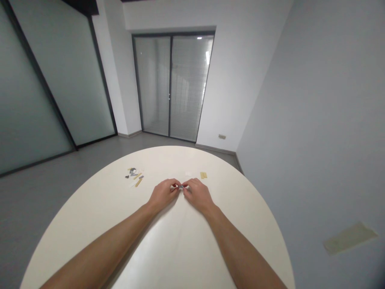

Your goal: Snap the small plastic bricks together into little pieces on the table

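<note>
My left hand and my right hand meet near the middle of a round white table. Their fingertips pinch a small silver-grey piece, too small to identify and mostly hidden by my fingers. Left of my left hand lies a small cluster of paper scraps, dark bits and thin yellow strips. Beyond my right hand are a small tan-yellow piece and a pale scrap.
The table's curved far edge lies beyond the hands, with a grey floor around it. Frosted glass partitions stand at the left, a glazed door with blinds ahead, and a pale wall at the right.
</note>
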Demonstrator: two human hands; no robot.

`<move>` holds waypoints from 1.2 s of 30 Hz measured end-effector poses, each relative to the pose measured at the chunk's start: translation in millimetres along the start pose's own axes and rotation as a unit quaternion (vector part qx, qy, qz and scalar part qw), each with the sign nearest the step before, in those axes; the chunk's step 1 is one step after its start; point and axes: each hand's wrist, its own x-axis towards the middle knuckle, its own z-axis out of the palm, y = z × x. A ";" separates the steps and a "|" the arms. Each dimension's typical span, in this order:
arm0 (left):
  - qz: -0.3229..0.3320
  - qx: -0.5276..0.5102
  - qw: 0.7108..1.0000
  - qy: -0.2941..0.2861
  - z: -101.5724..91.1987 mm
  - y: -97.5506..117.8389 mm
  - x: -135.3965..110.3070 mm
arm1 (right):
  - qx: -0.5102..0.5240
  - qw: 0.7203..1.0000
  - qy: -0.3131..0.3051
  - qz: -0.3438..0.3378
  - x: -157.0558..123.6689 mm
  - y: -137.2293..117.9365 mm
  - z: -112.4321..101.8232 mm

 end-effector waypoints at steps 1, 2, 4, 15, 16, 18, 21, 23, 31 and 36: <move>-0.002 0.000 1.000 -0.001 -0.2 0.5 -0.1 | -0.001 1.000 0.000 0.001 0.0 0.0 0.1; -0.005 0.000 1.000 -0.002 -0.4 0.8 -0.1 | -0.002 1.000 0.000 0.002 0.0 -0.1 0.2; -0.008 0.001 1.000 -0.003 -0.5 0.9 -0.2 | -0.003 1.000 -0.001 0.004 -0.1 -0.2 0.3; -0.024 0.041 0.999 -0.005 0.1 1.3 0.7 | -0.009 1.000 -0.018 -0.006 -0.5 0.8 -0.8; -0.023 0.043 0.999 -0.005 0.4 1.0 0.8 | -0.008 1.000 -0.020 -0.007 -0.4 0.9 -0.9; -0.022 0.047 0.999 -0.006 0.9 0.3 0.9 | -0.009 1.000 -0.023 -0.007 -0.3 0.9 -0.8; -0.021 0.047 0.999 -0.006 1.6 -0.7 0.8 | -0.010 1.000 -0.020 -0.004 -0.3 1.0 0.1; -0.018 0.047 0.999 -0.005 1.9 -1.1 0.7 | -0.007 1.000 -0.017 -0.001 -0.4 1.2 0.8; -0.021 0.046 0.999 -0.005 2.1 -2.1 1.3 | -0.008 1.000 -0.015 0.000 -0.3 1.8 1.6; -0.019 0.049 0.999 -0.005 2.4 -2.8 1.2 | -0.010 1.000 -0.023 0.001 -0.4 3.5 2.6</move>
